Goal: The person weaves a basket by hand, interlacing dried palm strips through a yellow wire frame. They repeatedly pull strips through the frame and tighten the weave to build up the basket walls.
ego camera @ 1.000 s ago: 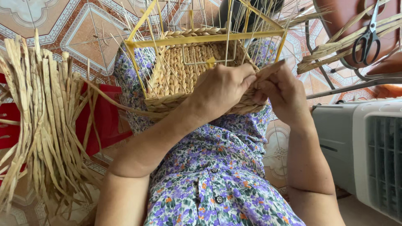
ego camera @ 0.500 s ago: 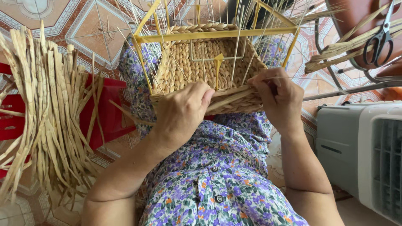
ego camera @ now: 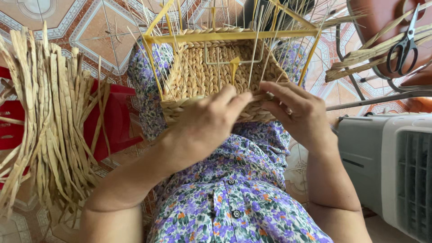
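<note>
Pinching a pale straw strand at the near rim of the half-woven basket (ego camera: pixel 216 76) — left hand (ego camera: pixel 204 128) now curled over that edge, right hand (ego camera: pixel 299 114) closed beside it — weaving moved along from a moment ago.

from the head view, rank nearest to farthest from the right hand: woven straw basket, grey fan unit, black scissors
From the right hand:
1. Woven straw basket, touching its fingers, on the lap.
2. Grey fan unit, lower right.
3. Black scissors, upper right, on the red chair.
</note>
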